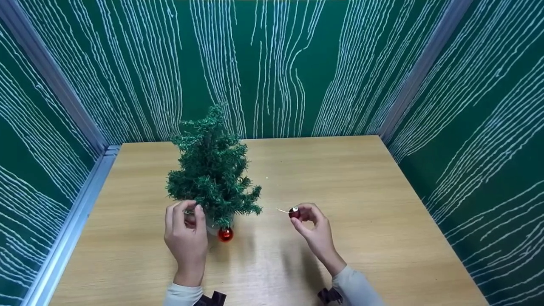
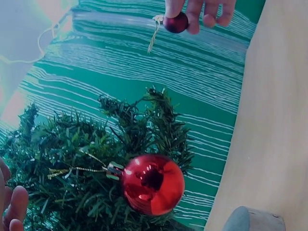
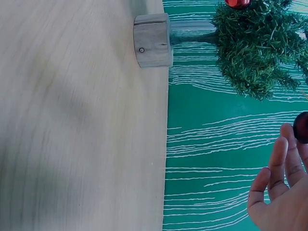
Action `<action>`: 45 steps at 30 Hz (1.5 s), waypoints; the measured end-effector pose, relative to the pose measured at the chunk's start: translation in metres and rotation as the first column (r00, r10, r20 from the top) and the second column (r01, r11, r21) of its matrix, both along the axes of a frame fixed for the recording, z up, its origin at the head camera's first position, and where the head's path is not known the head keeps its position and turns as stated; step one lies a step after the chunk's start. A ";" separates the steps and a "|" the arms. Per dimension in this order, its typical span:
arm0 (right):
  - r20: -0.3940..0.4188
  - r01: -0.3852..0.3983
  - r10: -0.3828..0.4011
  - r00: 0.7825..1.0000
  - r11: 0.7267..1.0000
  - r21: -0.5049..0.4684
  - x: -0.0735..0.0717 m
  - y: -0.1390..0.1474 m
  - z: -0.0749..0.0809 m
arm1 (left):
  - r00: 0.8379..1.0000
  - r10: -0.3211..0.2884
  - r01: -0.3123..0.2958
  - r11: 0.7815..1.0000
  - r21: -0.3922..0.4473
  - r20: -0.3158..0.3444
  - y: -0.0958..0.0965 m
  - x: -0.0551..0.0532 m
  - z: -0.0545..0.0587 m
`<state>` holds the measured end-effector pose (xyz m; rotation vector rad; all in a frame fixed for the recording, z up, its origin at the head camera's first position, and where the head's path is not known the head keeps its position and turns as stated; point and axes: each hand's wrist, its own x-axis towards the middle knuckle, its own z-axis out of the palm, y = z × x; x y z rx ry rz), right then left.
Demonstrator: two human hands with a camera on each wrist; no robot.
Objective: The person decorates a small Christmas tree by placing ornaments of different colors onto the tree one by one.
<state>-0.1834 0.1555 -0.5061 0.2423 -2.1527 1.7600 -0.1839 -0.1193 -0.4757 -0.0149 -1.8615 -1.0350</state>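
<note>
Between the thumb and fingers of my right hand [image 1: 316,231] is a small dark red bauble [image 1: 294,213] with a gold string, held to the right of the tree. A small green artificial Christmas tree [image 1: 210,170] stands on the table at left of centre. My left hand [image 1: 186,238] is at its lower left branches, fingers bent; whether they pinch a branch is hidden. From a low front branch hangs a shiny red bauble [image 2: 153,185], just right of my left hand. In the right wrist view, the tree's round wooden base [image 3: 153,41] shows.
The light wooden table [image 1: 361,182] is walled by green panels [image 1: 280,63] with white wavy lines at the back and sides. Grey metal posts [image 1: 425,63] stand at the corners. Dark wrist mounts [image 1: 212,298] sit by both sleeves.
</note>
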 end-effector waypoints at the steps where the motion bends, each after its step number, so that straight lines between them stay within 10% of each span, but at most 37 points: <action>1: 0.000 0.001 -0.001 1.000 1.000 0.003 0.000 -0.001 0.001 | 1.000 0.000 0.000 1.000 -0.007 -0.007 0.001 0.000 0.001; 45: -0.045 -0.083 0.083 0.996 0.997 0.002 0.004 -0.027 0.018 | 0.977 -0.205 0.181 0.938 -0.297 -0.054 0.069 0.008 -0.001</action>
